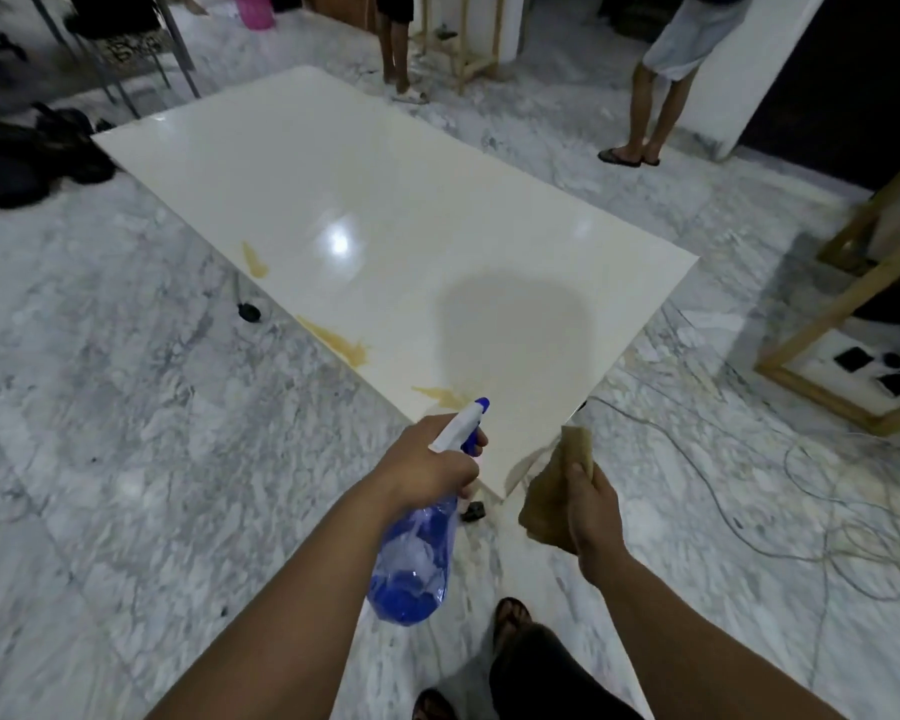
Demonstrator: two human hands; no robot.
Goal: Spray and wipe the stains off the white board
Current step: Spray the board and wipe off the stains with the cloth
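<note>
A large glossy white board lies flat in front of me, raised on small legs. Yellow-brown stains run along its left edge: one far, one in the middle, one near the close corner. My left hand grips a blue spray bottle with a white head, its nozzle pointed at the nearest stain. My right hand holds a tan cloth just off the board's near corner.
Grey marble floor surrounds the board. Loose cables trail at the right. A wooden frame stands at the far right. Two people's legs stand beyond the board. Dark bags lie at the left. My feet show below.
</note>
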